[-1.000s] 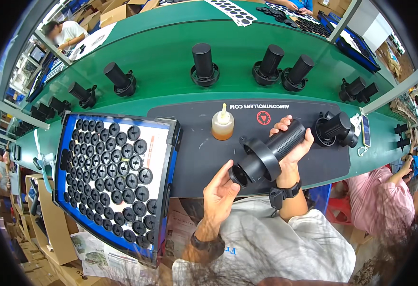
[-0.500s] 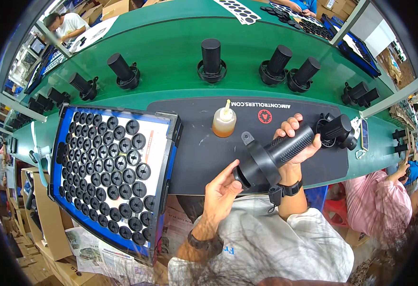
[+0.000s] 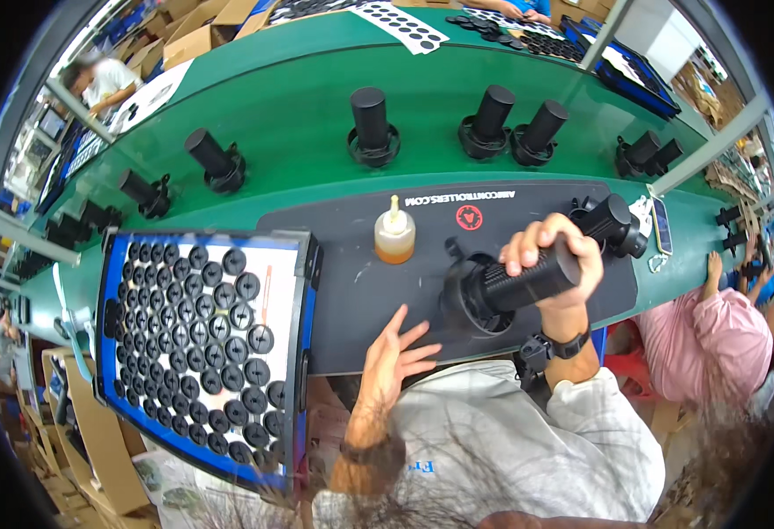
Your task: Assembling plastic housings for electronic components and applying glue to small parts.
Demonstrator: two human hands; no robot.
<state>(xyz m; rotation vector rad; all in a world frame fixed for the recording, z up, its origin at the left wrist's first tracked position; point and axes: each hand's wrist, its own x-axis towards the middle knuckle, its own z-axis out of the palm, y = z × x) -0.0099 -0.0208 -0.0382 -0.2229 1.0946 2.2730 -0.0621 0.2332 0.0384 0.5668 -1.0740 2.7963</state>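
Observation:
My right hand [image 3: 583, 295] is wrapped around the ridged grip of a black cylindrical part [image 3: 523, 284] with a wide ring at its lower end. The part leans, ring down, at the dark mat [image 3: 343, 291]; whether it touches is unclear. Motion smears the ring. Just left of it, my left hand [image 3: 388, 360] has its fingers spread and holds nothing. A squeeze bottle [image 3: 395, 238] of amber liquid stands on the mat. To my left, a blue-edged tray [image 3: 308, 295] carries many black round caps [image 3: 210, 353] in rows.
More black cylinder parts [image 3: 613, 219] stand at the mat's right end, beside a phone [image 3: 662, 226]. Others [image 3: 370, 123] line the green bench [image 3: 299, 132] beyond. A person in pink [image 3: 704, 344] sits at the right. Metal posts [image 3: 711, 145] frame the bench.
My left hand has come away from the ring end and opened. My right hand has swung the part so its ring faces down toward the mat. The view has shifted slightly.

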